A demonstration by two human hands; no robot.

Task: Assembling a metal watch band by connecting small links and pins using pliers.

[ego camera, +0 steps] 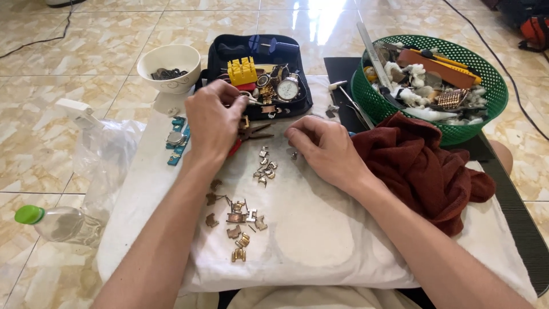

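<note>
My left hand (211,123) hovers over the far part of a white cloth (320,240), fingers pinched on a small metal part near the edge of a black tool case (229,48). Red-handled pliers (251,134) lie just under it. My right hand (323,149) rests on the cloth with fingertips curled by a tiny metal piece (294,154). Between the hands lies a cluster of silver watch-band links (266,169). Nearer me, gold and bronze links (237,226) are scattered on the cloth.
The case holds a wristwatch (288,88) and a yellow holder block (242,71). A white bowl (170,67) stands far left, a blue-strapped watch (176,139) beside it. A green basket (492,109) of tools sits right, a brown towel (426,166) below it. A plastic bottle (54,223) lies left.
</note>
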